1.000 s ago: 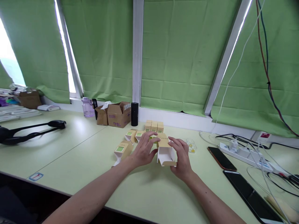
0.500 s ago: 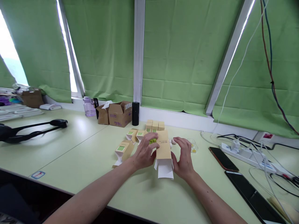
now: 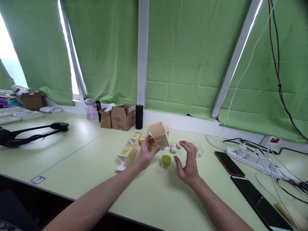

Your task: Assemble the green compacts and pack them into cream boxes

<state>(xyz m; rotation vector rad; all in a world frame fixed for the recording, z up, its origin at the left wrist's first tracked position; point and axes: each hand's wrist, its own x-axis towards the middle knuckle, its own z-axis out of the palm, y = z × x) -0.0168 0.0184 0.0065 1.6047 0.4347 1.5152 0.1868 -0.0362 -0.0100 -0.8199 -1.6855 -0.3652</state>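
Pinching carton point(image 3: 159, 134) edges (jar point(image 3: 166, 161) clear below)

Both arms reach forward. The left hand point(image 3: 146, 151) is raised, with its fingers and thumb pinching tight. The right hand point(image 3: 189, 162) is open, fingers bent, palm facing left.

Bare left grip point(image 3: 145, 154), bare right grip point(image 3: 189, 165)

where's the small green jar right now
Head view, centre: the small green jar stands on the table between the left hand and right hand, just below the tan box the left hand holds.
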